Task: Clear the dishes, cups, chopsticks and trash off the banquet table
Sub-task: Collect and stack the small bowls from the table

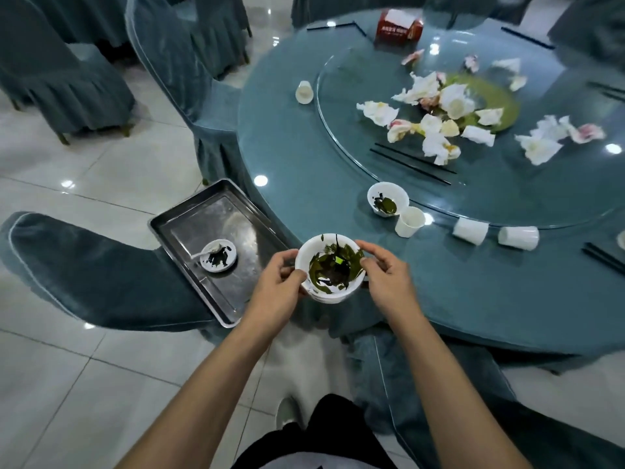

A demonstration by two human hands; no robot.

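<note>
A white bowl [329,267] smeared with dark green leftovers, stacked on other bowls, is at the near edge of the round teal table [473,265]. My left hand [275,282] grips its left rim. My right hand [385,275] pinches its right rim. A steel tray [189,231] on a chair seat to the left carries a small dirty dish [218,255] with a white spoon. On the table stand another dirty bowl [387,199] and several white paper cups [409,221]. Crumpled napkins [436,113] and black chopsticks [412,163] lie on the glass turntable [338,137].
A red tissue box [399,27] stands at the table's far side. More chopsticks [603,258] lie at the right edge. Teal-covered chairs [94,275] ring the table, one under the tray, another by my right leg. White tile floor lies to the left.
</note>
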